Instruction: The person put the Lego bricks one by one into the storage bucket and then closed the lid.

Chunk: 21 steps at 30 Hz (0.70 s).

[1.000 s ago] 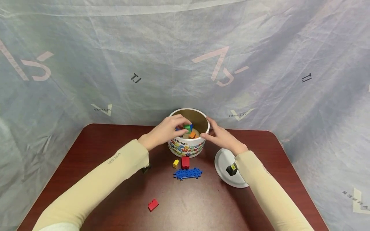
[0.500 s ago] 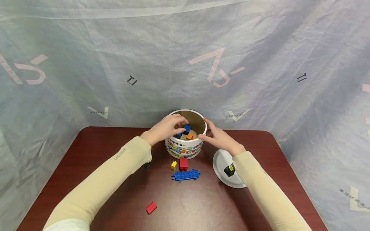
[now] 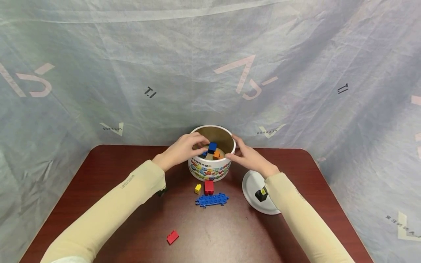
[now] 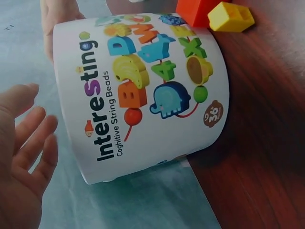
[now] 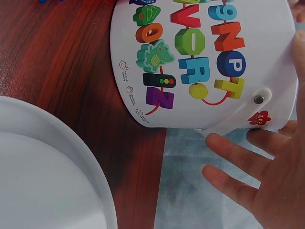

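A white bucket (image 3: 210,170) printed with colourful letters and animals stands near the back of the table. Inside it lie a blue brick (image 3: 212,147), an orange brick (image 3: 216,155) and other pieces partly hidden by the rim. My left hand (image 3: 184,148) hovers over the bucket's left rim, thumb and fingers apart; in the left wrist view the hand (image 4: 26,143) holds nothing. My right hand (image 3: 251,157) touches the bucket's right side, its thumb at the front of the rim and its fingers extended along the outside wall.
In front of the bucket sit a yellow brick (image 3: 197,189), a red brick (image 3: 208,187) and a blue wheeled base (image 3: 212,199). Another red brick (image 3: 172,237) lies nearer the front. A white round lid (image 3: 251,190) rests under the right forearm. A grey curtain (image 3: 177,91) hangs behind the table.
A green brick between my left fingers a second ago has been let go into the bucket. That hand has drawn back slightly left. My right hand stays at the rim.
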Motion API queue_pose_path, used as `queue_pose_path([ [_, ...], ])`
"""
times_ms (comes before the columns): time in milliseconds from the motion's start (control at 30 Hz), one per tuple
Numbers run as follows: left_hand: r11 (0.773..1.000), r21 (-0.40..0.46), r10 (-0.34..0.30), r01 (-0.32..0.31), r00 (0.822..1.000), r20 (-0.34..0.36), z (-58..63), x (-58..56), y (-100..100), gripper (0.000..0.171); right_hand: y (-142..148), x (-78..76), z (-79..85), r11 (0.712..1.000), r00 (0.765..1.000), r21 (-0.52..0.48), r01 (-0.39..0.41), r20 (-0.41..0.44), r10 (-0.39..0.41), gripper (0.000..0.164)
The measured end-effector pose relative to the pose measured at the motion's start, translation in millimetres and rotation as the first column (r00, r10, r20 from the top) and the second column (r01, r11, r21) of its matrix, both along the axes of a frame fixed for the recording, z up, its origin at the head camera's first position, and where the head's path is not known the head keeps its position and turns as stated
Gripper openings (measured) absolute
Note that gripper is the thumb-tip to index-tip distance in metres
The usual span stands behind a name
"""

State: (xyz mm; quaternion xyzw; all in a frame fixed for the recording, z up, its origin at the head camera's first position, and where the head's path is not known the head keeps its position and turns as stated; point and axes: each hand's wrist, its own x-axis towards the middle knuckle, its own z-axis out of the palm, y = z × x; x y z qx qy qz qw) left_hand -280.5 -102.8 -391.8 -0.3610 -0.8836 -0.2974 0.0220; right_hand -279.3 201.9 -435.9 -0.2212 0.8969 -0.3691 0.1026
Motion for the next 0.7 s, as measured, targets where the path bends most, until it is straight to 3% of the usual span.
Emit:
queue_pose_path([
  [167, 0.998, 0.062, 0.004, -0.001, 0.999, -0.038, -1.5, 15.8, -9, 0.028, 0, 0.0, -1.4, 1.0, 1.0, 0.026, 0.016, 0.005, -0.016, 0.096],
  [433, 0.988, 0.12, -0.073, 0.093, 0.984, -0.16, -10.1, 50.3, -21, 0.028, 1, 0.3, -0.6, 0.998, 1.0, 0.048, 0.028, 0.009, -0.029, 0.099],
  [600, 0.982, 0.108, -0.137, 0.154, 0.98, -0.144, -22.8, 69.0, -27, 0.031, 1, 1.1, -0.5, 0.999, 1.0, 0.044, 0.028, 0.007, -0.028, 0.098],
  [700, 0.979, 0.089, -0.179, 0.186, 0.98, -0.083, -32.7, 78.8, -34, 0.032, 0, 1.3, 0.3, 0.999, 1.0, 0.031, 0.022, 0.012, -0.023, 0.098],
])
